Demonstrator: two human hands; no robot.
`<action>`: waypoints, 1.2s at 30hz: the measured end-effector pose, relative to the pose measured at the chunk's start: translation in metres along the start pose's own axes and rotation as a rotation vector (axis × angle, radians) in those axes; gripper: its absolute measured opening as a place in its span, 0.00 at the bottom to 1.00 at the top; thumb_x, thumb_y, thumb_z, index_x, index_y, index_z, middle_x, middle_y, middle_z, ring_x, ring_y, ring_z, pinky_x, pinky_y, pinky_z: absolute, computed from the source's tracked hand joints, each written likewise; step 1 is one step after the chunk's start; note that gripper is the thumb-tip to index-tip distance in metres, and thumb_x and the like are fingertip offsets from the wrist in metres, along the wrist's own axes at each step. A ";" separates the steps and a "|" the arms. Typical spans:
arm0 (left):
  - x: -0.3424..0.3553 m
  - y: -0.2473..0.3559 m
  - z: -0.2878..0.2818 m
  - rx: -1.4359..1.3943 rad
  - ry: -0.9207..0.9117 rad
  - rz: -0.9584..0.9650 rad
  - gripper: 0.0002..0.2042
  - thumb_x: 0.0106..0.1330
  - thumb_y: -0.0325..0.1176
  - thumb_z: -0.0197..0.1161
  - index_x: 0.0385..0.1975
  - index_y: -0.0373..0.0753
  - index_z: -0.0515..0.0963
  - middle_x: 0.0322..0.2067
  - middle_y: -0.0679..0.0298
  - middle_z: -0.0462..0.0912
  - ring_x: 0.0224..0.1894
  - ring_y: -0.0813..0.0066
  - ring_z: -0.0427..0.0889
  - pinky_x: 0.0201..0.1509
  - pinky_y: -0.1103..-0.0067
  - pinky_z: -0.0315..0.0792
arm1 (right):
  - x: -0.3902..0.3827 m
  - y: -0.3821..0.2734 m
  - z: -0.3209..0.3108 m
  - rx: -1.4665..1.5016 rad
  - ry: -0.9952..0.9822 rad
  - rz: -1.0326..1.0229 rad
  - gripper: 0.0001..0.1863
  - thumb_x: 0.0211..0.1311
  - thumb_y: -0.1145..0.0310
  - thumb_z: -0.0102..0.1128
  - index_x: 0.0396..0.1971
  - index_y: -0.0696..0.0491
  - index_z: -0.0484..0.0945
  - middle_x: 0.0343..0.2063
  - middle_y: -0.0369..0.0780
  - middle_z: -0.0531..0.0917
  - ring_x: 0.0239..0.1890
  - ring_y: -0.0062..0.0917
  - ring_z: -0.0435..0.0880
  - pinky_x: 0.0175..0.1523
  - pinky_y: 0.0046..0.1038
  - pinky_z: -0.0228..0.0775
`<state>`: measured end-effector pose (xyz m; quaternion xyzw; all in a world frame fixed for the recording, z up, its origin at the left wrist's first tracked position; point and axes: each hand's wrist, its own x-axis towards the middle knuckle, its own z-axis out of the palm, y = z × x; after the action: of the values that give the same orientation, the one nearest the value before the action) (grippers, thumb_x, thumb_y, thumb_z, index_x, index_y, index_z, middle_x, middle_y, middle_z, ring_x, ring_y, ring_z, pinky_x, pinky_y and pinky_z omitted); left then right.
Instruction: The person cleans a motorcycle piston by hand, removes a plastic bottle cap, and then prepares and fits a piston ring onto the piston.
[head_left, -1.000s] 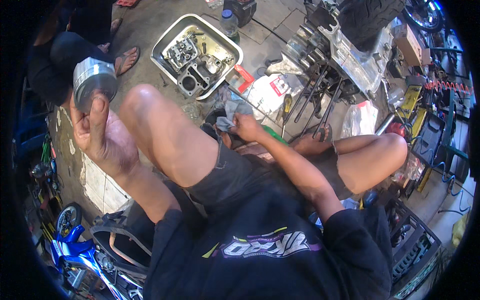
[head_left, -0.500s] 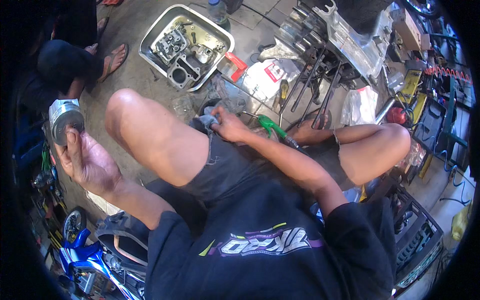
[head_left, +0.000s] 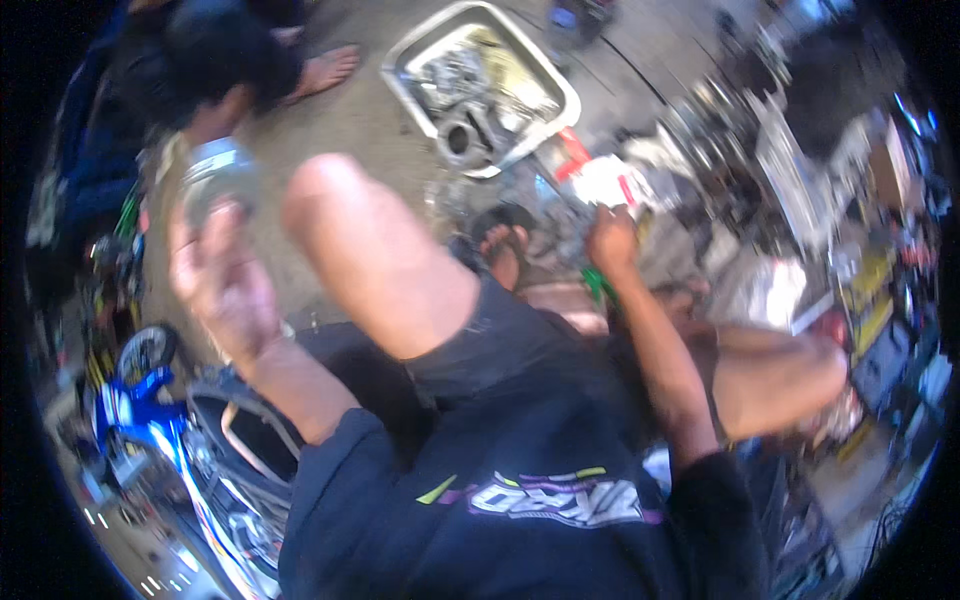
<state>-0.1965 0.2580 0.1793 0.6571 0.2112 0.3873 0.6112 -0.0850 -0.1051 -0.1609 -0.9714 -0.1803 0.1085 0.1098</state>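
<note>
My left hand is raised at the left, its fingers closed around a metal engine piston. The piston's crown is silvery and its underside dark. My right hand is stretched forward at centre right, fingertips at the near edge of a white packet with a red mark. Motion smears those fingers, so whether they grip the packet cannot be made out. Just below the right wrist is a green air blow gun, partly covered by the forearm.
Ahead stands a white-rimmed tray of engine parts, among them a cylinder block. A large engine casing lies at the right. My sandalled foot is in the middle. Another person's foot is at the far left.
My right hand has left the grey-blue cloth by my thigh and reached forward and right to the white packet. The left hand still holds the piston. The whole view has shifted and blurred.
</note>
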 end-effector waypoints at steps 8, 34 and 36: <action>-0.009 -0.009 0.019 -0.094 -0.103 -0.375 0.19 0.61 0.30 0.70 0.51 0.31 0.77 0.45 0.62 0.83 0.49 0.77 0.78 0.55 0.80 0.69 | 0.001 -0.124 -0.114 0.477 0.124 -0.127 0.17 0.54 0.75 0.61 0.46 0.56 0.77 0.47 0.47 0.75 0.51 0.44 0.76 0.54 0.40 0.69; -0.005 -0.059 0.067 -0.045 -0.353 -0.474 0.10 0.65 0.29 0.68 0.42 0.38 0.75 0.34 0.68 0.83 0.38 0.83 0.79 0.46 0.83 0.71 | 0.036 -0.207 -0.243 0.723 0.397 -0.631 0.47 0.44 0.68 0.76 0.68 0.55 0.63 0.52 0.35 0.81 0.61 0.30 0.73 0.64 0.37 0.53; -0.003 -0.061 0.066 0.005 -0.380 -0.449 0.09 0.68 0.31 0.65 0.42 0.36 0.75 0.35 0.66 0.82 0.37 0.82 0.79 0.42 0.83 0.73 | 0.038 -0.207 -0.241 0.736 0.396 -0.642 0.48 0.44 0.68 0.75 0.68 0.54 0.62 0.53 0.35 0.79 0.62 0.30 0.72 0.64 0.37 0.53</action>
<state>-0.1360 0.2238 0.1224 0.6562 0.2339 0.1119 0.7086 -0.0579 0.0550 0.1146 -0.7663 -0.3946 -0.0601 0.5034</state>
